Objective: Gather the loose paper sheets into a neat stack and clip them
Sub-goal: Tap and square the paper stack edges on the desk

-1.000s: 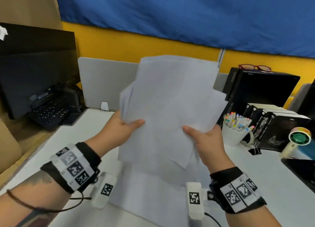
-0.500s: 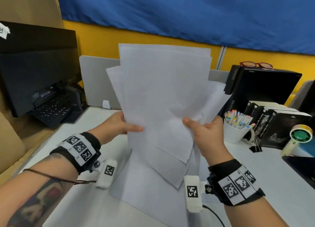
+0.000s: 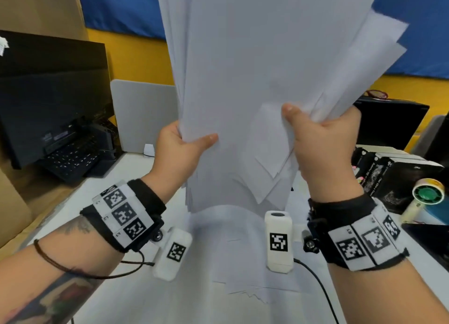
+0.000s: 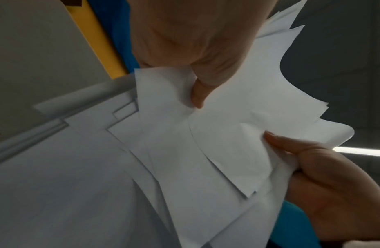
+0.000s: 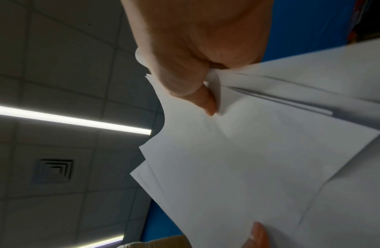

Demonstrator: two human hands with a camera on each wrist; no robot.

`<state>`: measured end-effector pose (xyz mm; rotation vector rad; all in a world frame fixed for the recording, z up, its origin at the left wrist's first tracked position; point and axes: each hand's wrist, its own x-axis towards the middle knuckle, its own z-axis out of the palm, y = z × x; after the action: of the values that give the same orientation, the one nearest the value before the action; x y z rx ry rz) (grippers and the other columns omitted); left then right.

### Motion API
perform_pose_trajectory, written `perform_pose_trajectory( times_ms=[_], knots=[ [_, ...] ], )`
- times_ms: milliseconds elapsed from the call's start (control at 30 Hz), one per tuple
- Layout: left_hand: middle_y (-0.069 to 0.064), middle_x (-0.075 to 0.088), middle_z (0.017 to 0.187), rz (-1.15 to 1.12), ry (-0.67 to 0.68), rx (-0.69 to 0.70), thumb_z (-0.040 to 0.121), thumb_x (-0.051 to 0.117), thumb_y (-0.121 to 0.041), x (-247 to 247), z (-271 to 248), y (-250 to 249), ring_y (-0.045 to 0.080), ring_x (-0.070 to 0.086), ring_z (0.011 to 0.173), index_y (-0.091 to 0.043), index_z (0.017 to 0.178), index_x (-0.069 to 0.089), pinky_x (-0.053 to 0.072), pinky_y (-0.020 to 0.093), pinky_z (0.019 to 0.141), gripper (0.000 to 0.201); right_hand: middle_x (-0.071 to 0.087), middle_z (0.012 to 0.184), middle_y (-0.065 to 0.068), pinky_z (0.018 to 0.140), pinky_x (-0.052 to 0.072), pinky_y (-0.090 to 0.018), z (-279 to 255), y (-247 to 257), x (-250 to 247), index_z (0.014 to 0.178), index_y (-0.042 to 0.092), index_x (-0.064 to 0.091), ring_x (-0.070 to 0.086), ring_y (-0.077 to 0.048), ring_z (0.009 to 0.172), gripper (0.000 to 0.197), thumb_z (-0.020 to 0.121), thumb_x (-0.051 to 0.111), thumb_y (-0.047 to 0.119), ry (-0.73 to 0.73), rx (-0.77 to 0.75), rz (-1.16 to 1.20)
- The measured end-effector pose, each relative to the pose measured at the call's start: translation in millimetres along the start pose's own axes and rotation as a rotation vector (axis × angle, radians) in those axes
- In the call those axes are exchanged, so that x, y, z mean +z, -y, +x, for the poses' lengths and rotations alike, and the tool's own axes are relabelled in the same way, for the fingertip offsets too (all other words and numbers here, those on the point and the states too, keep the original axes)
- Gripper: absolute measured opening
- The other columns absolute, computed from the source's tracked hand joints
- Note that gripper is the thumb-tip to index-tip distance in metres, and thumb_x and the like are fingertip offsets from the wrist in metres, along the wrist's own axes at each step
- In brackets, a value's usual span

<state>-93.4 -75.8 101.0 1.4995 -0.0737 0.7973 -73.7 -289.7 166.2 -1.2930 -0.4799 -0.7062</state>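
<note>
A loose bundle of white paper sheets (image 3: 255,68) stands upright above the desk, its edges fanned and uneven. My left hand (image 3: 179,146) grips the bundle's lower left edge, thumb across the front. At the lower right edge my right hand (image 3: 323,134) holds the sheets, thumb on the front sheet. The left wrist view shows the left hand (image 4: 197,67) pinching the paper sheets (image 4: 185,151), and the right hand (image 4: 325,176) at the other side. In the right wrist view my right hand (image 5: 195,67) pinches the paper sheets (image 5: 259,159). No clip shows in either hand.
More white sheets (image 3: 243,250) lie flat on the white desk (image 3: 126,297) under my wrists. A black printer (image 3: 53,100) stands at the left. Right of the bundle are a black box (image 3: 391,119), black book boxes (image 3: 398,175) and a tape roll (image 3: 427,194).
Both hands have lifted the bundle higher and closer to the head camera, so it now hides the marker cup. The sheets stand more upright.
</note>
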Motion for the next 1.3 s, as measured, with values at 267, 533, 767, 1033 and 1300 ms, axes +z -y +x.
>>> perform_pose_trajectory(
  times_ms=[267, 533, 767, 1033, 1300],
  knots=[
    [-0.001, 0.078, 0.118, 0.037, 0.171, -0.220, 0.064, 0.096, -0.012, -33.7, -38.9, 46.9, 0.016, 0.074, 0.111, -0.019, 0.122, 0.071, 0.059, 0.039, 0.095, 0.063, 0.076, 0.105, -0.011, 0.080, 0.060, -0.039, -49.5, -85.6, -40.9, 0.117, 0.001, 0.064, 0.075, -0.026, 0.096, 0.058, 0.064, 0.087, -0.007, 0.138, 0.403, 0.056],
    [0.001, 0.076, 0.124, 0.016, 0.321, -0.143, 0.057, 0.092, -0.030, -36.1, -8.0, 25.5, 0.019, 0.071, 0.117, -0.023, 0.122, 0.069, 0.057, 0.044, 0.101, 0.070, 0.077, 0.109, -0.007, 0.080, 0.058, -0.033, -54.5, -94.8, -57.5, 0.114, 0.012, 0.070, 0.073, -0.026, 0.103, 0.050, 0.066, 0.081, 0.005, 0.414, 0.565, 0.099],
    [0.000, 0.077, 0.122, -0.050, 0.357, -0.126, 0.061, 0.088, -0.030, -16.0, 7.2, 3.0, 0.019, 0.073, 0.114, -0.019, 0.123, 0.069, 0.060, 0.033, 0.091, 0.066, 0.070, 0.121, -0.017, 0.087, 0.059, -0.043, -30.1, -82.4, -46.3, 0.130, 0.001, 0.057, 0.070, -0.033, 0.109, 0.061, 0.073, 0.079, 0.000, 0.304, 0.470, 0.277],
    [-0.009, 0.077, 0.107, 0.140, 0.127, -0.171, 0.086, 0.080, -0.005, -11.2, -24.1, 30.2, -0.003, 0.075, 0.092, -0.012, 0.122, 0.070, 0.061, 0.028, 0.090, 0.038, 0.078, 0.091, 0.008, 0.068, 0.058, -0.022, -54.3, -89.8, -33.9, 0.099, 0.020, 0.071, 0.075, -0.020, 0.091, 0.025, 0.084, 0.075, 0.000, 0.230, 0.431, -0.011],
    [-0.017, 0.066, 0.128, 0.020, 0.229, 0.057, 0.102, 0.056, 0.003, 15.1, -14.5, -24.8, -0.007, 0.065, 0.115, -0.030, 0.140, 0.048, 0.054, 0.013, 0.092, 0.051, 0.073, 0.090, 0.028, 0.081, 0.058, -0.020, -46.5, -41.5, -5.1, 0.104, 0.032, 0.065, 0.070, 0.004, 0.090, 0.033, 0.094, 0.063, 0.000, 0.153, 0.126, -0.008]
  ],
)
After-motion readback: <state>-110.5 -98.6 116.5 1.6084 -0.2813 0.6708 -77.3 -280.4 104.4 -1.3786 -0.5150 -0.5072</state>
